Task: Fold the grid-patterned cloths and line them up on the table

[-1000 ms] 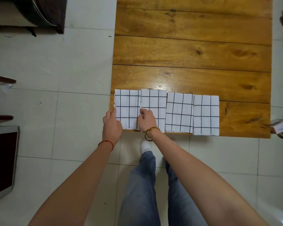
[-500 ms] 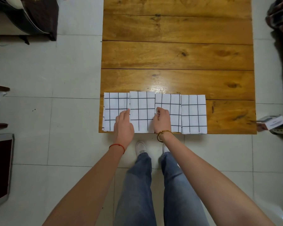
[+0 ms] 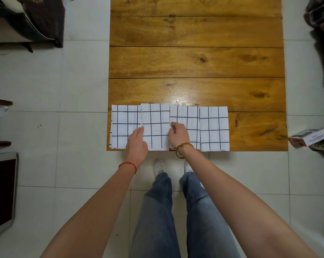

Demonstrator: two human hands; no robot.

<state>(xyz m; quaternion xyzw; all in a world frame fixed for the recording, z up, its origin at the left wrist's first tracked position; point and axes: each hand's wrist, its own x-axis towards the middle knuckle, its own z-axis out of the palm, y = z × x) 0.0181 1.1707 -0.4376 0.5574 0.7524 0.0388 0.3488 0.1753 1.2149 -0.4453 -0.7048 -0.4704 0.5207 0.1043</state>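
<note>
Left hand [image 3: 138, 144]: fingers straight and together, laid flat at the seam between the first cloth [image 3: 123, 125] and the second cloth [image 3: 155, 125], pressing, not gripping. Red string on that wrist.

Right hand [image 3: 179, 135]: fingers curled, fingertips [image 3: 173, 125] on the left edge of the third cloth [image 3: 189, 118], right at the seam with the second. Looks like a light pinch on that edge, but can't tell for sure whether any fabric is actually in the grip. Gold bracelet on that wrist.

Cloths: four folded white cloths with black grid lines, in one row along the 6 o'clock edge of the wooden tabletop [image 3: 194, 60]. Fourth cloth [image 3: 214, 127] sits at the 3 o'clock end, untouched. All four edge to edge; second one sits slightly higher toward 12 than its neighbours and overlaps the first cloth's edge. Row fills the 7 o'clock corner; the 5 o'clock corner of the tabletop is bare wood.

Outward: white tiled floor [image 3: 79, 81], the person's jeans and white shoes below the table edge. Small box [image 3: 312, 139] on the floor at 3 o'clock.
</note>
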